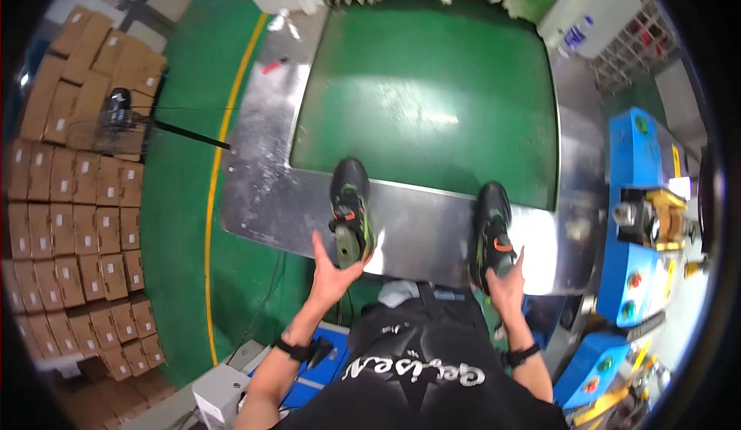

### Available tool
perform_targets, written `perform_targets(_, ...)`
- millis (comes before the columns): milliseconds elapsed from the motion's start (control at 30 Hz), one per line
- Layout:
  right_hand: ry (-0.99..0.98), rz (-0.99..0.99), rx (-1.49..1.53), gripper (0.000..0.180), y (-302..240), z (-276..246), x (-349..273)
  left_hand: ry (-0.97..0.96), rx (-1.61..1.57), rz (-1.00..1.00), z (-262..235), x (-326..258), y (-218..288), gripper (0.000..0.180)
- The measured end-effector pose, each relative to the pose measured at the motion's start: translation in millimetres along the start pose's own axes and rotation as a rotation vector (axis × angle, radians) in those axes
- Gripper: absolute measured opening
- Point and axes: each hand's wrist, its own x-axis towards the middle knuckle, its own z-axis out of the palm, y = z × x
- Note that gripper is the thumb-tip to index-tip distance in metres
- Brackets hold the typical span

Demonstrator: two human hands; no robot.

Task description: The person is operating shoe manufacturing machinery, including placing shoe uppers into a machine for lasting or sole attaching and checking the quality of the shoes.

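Note:
Two black shoes with green trim and orange tabs stand apart on the bare metal tabletop, toes pointing away from me. In the opening of the left shoe [351,210] sits a grey-green block, like a shoe last. Behind its heel is my left hand [330,279], open, with thumb and index finger spread and the thumb close to the heel. The right shoe [492,225] also has a grey piece in its opening. At its heel my right hand [506,289] is open, fingers stretched upward, the thumb at the heel. Contact there is hard to tell.
The metal tabletop [266,164] surrounds a large green panel [424,98]. A red-handled tool [274,66] lies at its left, a bottle [576,35] far right. Brown cartons [73,229] are stacked left beside a fan [120,113]. Blue machines [633,148] line the right.

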Motion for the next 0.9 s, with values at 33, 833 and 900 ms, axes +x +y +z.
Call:
perform_targets(33, -0.063, -0.049, 0.005, 0.075, 10.1, 6.0, 11.9, -0.073, -0.092, -0.067, 8.3, 14.5, 1.9, 0.09)
perform_targets(833, 0.569, 0.167, 1.017, 0.077, -65.8, -65.3, -221.5, -1.401, -0.238, 0.144, 63.8, 41.5, 196.4, 0.076)
perform_targets(900, 0.897, 0.107, 1.135, 0.078, -96.3, -53.5, -288.6, -1.414, -0.128, 0.227, 50.2, 30.5, 224.1, 0.078)
